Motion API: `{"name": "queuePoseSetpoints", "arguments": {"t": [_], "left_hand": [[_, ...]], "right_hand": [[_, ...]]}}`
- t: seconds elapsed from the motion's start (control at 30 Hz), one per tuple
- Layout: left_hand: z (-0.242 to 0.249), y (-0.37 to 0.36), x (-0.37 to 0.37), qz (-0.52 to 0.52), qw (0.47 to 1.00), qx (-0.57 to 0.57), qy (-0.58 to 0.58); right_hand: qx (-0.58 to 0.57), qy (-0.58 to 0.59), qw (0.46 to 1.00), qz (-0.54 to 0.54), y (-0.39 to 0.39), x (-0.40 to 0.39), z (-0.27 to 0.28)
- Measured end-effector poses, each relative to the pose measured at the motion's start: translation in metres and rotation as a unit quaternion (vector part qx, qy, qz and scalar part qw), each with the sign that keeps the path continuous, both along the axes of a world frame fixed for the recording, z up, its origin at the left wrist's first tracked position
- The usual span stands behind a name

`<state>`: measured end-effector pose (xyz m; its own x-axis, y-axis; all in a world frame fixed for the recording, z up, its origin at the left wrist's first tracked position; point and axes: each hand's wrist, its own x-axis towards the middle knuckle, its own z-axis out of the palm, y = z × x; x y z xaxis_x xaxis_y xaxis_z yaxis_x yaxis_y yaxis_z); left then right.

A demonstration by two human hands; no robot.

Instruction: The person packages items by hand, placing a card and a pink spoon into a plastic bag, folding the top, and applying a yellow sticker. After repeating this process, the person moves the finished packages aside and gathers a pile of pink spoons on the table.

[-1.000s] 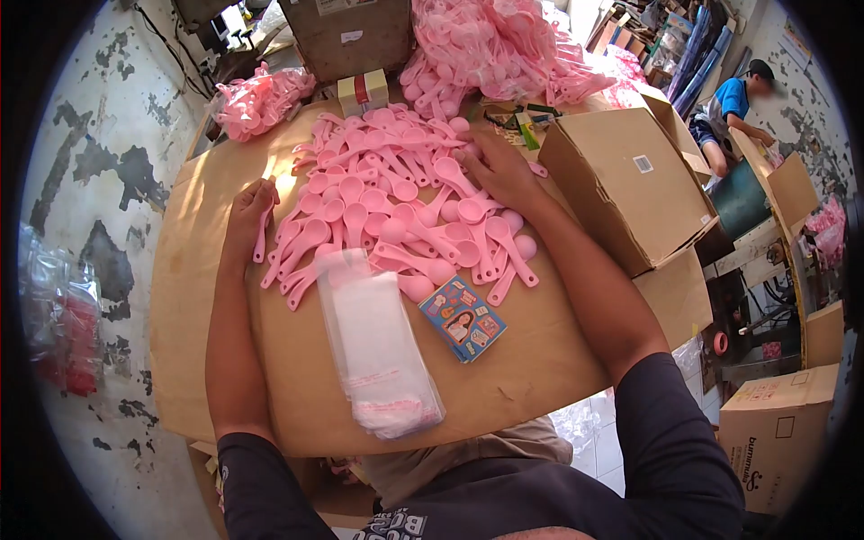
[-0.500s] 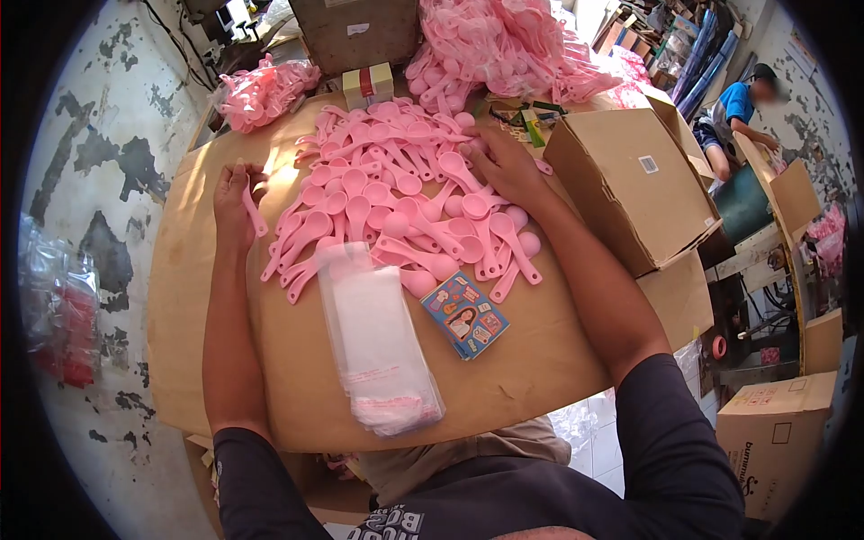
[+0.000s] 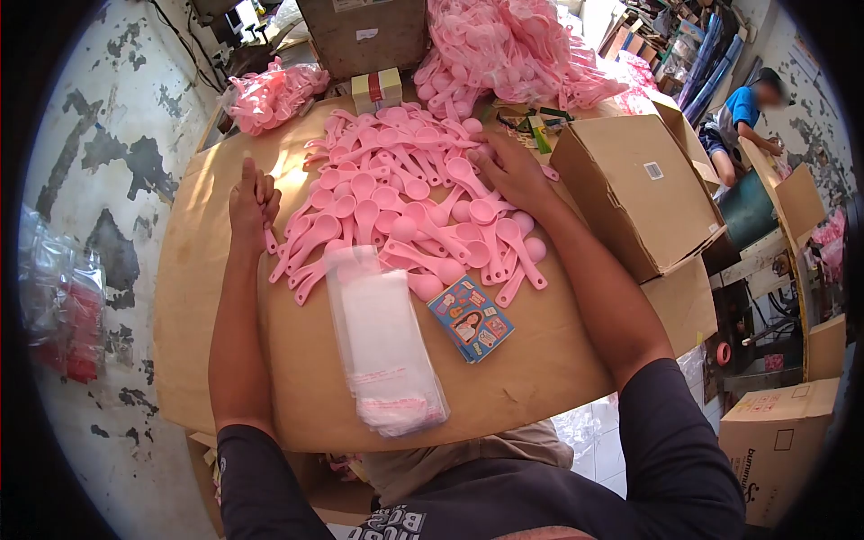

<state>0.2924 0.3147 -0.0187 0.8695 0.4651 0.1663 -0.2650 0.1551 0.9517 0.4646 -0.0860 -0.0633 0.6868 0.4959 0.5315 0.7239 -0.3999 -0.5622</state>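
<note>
A heap of pink plastic spoons (image 3: pixel 396 193) covers the middle of a cardboard-topped table (image 3: pixel 207 297). At the heap's left edge my left hand (image 3: pixel 252 202) is closed around one pink spoon (image 3: pixel 269 239), whose handle pokes out below the fist. My right hand (image 3: pixel 507 169) rests flat on the right side of the heap, fingers spread over the spoons. In front of the heap lies a stack of clear plastic bags (image 3: pixel 382 346). Beside the stack is a small pile of blue printed cards (image 3: pixel 470 318).
A brown carton (image 3: pixel 643 193) stands at the right, another box (image 3: pixel 364 31) at the back. Bagged pink spoons (image 3: pixel 270 94) and a big loose pile (image 3: pixel 513 49) lie behind. A person in blue (image 3: pixel 742 117) bends at far right. More cartons (image 3: pixel 778 450) sit on the floor.
My left hand, holding one spoon, swung out to the left and came back to the heap's edge, now turned with fingers up. My right hand stayed on the heap.
</note>
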Motion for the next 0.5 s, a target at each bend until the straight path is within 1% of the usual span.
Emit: {"name": "queuePoseSetpoints", "arguments": {"t": [0.07,0.1,0.17,0.27,0.4,0.5], "left_hand": [[0.0014,-0.0003,0.001,-0.012,0.997,0.069,0.034],[0.0023,-0.0018,0.0005,-0.011,0.997,0.068,0.034],[0.0035,-0.0056,-0.0006,-0.018,0.991,0.123,0.053],[0.0028,-0.007,-0.0001,-0.027,0.986,0.152,0.057],[0.0026,-0.0072,0.0013,-0.021,0.986,0.163,0.036],[0.0032,-0.007,0.0022,-0.003,0.987,0.16,0.027]], "right_hand": [[-0.036,0.003,0.999,0.0,-0.0009,0.0034,-0.001],[-0.037,0.004,0.999,0.001,-0.0003,0.0006,0.0008],[0.008,0.028,1.0,0.001,0.0009,-0.0057,0.0045],[-0.008,-0.006,1.0,-0.003,0.0008,-0.0003,0.0003],[0.003,-0.003,1.0,0.002,0.001,-0.0013,0.0021],[-0.019,0.008,1.0,0.001,0.0004,0.0007,0.0004]]}}
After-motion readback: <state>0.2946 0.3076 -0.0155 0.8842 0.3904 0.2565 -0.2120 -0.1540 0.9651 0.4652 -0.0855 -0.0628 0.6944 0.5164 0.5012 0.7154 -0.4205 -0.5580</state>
